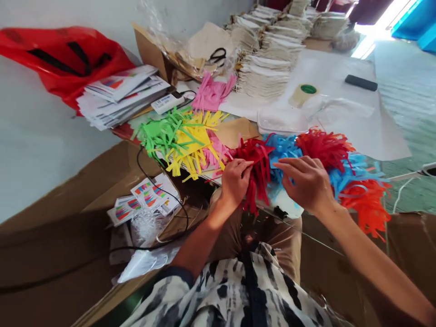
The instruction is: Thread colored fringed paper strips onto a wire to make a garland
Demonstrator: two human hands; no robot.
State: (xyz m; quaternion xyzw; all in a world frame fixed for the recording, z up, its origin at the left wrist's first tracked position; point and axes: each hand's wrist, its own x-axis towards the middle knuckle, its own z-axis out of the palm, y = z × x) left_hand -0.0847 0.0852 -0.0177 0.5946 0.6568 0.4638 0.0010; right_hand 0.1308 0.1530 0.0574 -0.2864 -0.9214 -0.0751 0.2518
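My left hand (235, 181) is closed in a pinch on dark red fringed paper strips (259, 168) at the near edge of the table. My right hand (306, 181) hovers just right of it, fingers curled over the blue fringed paper (282, 147), touching the strips. More fringed paper lies around: red (323, 147), orange (366, 204) and light blue (350, 175) to the right, yellow (194, 141), green (160, 134) and pink (211, 93) to the left.
Stacks of white printed cards (119, 95) and a red plastic bag (64, 59) sit at left. A tape roll (303, 94), a clear plastic box (282, 120), scissors (218, 54), a black phone (361, 82) and piles of folded paper (269, 68) lie farther back. Cardboard (54, 218) and a black cable (163, 190) are below left.
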